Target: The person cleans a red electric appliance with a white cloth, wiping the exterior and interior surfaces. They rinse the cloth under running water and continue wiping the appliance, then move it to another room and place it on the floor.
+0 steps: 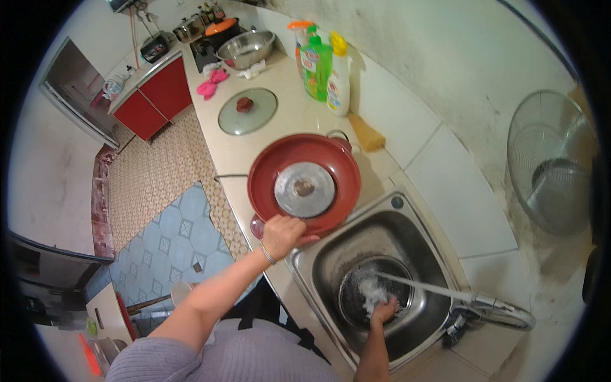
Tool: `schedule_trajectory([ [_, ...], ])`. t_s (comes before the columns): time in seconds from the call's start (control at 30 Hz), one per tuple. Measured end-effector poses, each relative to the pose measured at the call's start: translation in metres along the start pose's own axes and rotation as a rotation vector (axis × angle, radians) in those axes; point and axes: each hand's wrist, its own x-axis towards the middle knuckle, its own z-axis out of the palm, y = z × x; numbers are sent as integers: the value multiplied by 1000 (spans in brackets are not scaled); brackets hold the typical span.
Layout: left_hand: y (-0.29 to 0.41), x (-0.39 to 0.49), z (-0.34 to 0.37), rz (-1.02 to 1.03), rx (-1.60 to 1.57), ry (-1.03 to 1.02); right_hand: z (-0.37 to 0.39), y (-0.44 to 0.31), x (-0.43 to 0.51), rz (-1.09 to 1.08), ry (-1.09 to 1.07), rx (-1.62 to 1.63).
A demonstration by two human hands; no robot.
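My left hand (pixel 285 234) grips the near edge of a red electric cooker base (pixel 260 157), whose round metal heating plate (pixel 304 189) faces up on the counter. Down in the stainless steel sink (pixel 343 224), my right hand (pixel 384 309) is in a dark round pan (pixel 351 303), under a stream of water from the faucet (pixel 501 310). Splashing water partly hides its fingers, so whether it holds something cannot be told. A glass lid (pixel 238 117) with a dark red knob lies beyond the cooker base.
Along the wall stand a green soap bottle (pixel 316 71), a white bottle with a yellow cap (pixel 338 86) and a brush (pixel 367 133). Pink gloves (pixel 212 85) and a steel bowl (pixel 246 49) are farther back. A wire strainer (pixel 549 162) hangs at right.
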Motion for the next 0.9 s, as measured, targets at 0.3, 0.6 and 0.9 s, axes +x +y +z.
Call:
schedule_trajectory([
  [0.3, 34, 4, -2, -70, -63, 28, 8, 30, 2, 458, -184, 736],
  [0.6, 141, -51, 163, -3, -560, -602, -13, 15, -10, 266, 98, 356],
  [0.9, 169, -111, 258, -661, -916, -1429, 2, 15, -6, 224, 77, 259],
])
